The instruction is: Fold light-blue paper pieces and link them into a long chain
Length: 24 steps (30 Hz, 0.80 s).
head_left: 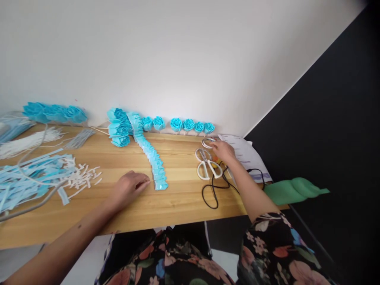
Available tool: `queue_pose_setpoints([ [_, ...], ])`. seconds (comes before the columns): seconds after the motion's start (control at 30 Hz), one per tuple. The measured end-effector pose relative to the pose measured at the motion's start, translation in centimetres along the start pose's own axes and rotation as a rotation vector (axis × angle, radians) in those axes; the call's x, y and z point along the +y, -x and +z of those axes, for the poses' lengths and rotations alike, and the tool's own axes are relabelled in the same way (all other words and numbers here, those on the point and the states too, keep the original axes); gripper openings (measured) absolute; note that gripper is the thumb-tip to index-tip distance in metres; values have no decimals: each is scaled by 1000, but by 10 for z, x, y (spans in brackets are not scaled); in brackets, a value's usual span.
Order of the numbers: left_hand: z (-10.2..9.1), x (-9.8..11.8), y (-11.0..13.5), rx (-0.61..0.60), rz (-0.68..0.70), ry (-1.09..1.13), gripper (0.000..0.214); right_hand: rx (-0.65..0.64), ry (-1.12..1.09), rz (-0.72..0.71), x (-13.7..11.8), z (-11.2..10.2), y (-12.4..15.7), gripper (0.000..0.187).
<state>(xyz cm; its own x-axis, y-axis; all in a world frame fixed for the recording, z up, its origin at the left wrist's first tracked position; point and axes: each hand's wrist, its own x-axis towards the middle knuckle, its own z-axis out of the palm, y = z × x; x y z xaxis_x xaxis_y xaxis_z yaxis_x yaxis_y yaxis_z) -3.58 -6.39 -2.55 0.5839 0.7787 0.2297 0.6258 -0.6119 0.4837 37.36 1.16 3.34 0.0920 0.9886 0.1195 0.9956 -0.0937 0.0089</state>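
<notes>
My left hand (128, 187) lies flat on the wooden table (178, 198), fingers stretched toward the near end of a long row of folded light-blue pieces (151, 156). It holds nothing. My right hand (223, 151) reaches to the far right of the table, fingers curled on a clear tape roll (208, 141). White-handled scissors (206, 164) lie just left of that hand. Blue paper roses (190, 125) stand in a line against the wall behind.
A heap of blue and white cut strips (35, 174) covers the left of the table. More blue roses (53, 113) lie far left. A black cable (215, 192) loops near the front edge. White papers (246, 152) and a green object (292, 190) are at the right.
</notes>
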Motion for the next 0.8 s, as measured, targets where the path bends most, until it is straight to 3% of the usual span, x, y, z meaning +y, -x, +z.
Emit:
queue_pose_setpoints([
  [0.33,0,-2,-2,70,47,-12,27,-29,53,-5,-2,9,-13,24],
  [0.53,-8,5,-2,213,91,32,22,19,4,-65,-13,-10,-5,23],
  [0.57,-13,12,-2,243,104,53,20,23,-20,-115,-20,-17,0,22],
  [0.63,-25,30,-8,292,143,89,17,62,-130,-378,-39,-34,14,20],
  [0.7,-35,50,-20,286,193,105,28,36,-220,-613,-61,-51,30,18],
  [0.8,-41,71,-49,262,233,138,39,39,-323,-798,-89,-72,49,17],
])
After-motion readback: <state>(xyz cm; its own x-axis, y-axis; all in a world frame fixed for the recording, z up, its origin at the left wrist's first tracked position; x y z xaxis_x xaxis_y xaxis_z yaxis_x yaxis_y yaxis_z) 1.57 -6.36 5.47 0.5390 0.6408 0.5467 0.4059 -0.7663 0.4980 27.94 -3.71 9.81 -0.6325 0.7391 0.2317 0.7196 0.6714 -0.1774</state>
